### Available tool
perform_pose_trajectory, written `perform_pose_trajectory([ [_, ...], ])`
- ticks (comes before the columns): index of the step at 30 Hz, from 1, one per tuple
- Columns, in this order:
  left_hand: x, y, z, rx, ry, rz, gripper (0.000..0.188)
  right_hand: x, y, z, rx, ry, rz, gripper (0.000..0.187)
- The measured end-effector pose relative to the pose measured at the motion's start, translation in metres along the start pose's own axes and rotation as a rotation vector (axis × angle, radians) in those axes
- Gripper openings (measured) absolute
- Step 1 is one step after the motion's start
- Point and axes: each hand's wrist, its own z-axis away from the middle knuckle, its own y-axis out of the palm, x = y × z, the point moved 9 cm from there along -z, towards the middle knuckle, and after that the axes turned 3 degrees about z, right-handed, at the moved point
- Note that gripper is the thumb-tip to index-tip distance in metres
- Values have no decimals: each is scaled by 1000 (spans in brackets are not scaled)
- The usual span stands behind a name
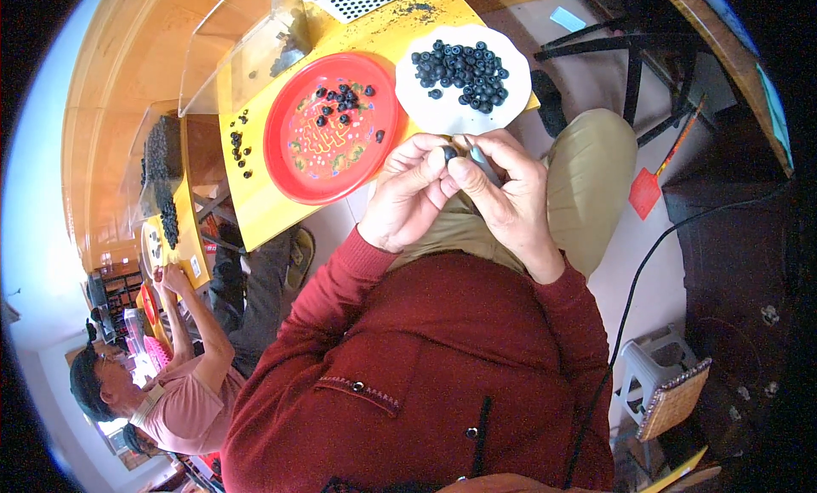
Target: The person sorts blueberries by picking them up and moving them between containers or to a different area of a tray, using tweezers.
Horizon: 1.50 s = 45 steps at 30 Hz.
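My left hand pinches a small round black bead between thumb and fingertips, just in front of my body. Against it, my right hand grips a slim grey-green hand tool; its working end is mostly hidden by the fingers. The two hands meet at the fingertips. Just beyond them on the right stands a white plate with many black beads heaped on it. A red patterned plate lies to the left, with several more beads near its far side.
Both plates stand on a yellow table, where loose beads and dark crumbs lie. A white perforated basket and a clear screen are behind. Another person works at left. A stool and red fly swatter are at right.
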Motion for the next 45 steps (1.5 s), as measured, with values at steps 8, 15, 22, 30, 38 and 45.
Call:
perform_pose_trajectory([
  [8,5,-5,6,8,-36,11,15,-23,6,5,75,309,-255,20],
  [15,-8,1,15,9,-20,-35,14,-40,12,13,68,438,-383,19],
  [22,-66,-32,23,-239,260,-705,15,-44,4,19,70,446,-271,20],
  [30,-135,-65,-3,-531,446,-1419,15,-39,2,22,68,393,-254,19],
  [38,-89,2,-42,-174,600,-1839,18,-54,-16,37,9,453,-288,17],
  [45,-54,15,-77,30,467,-2194,18,-56,-27,43,-38,463,-281,16],
])
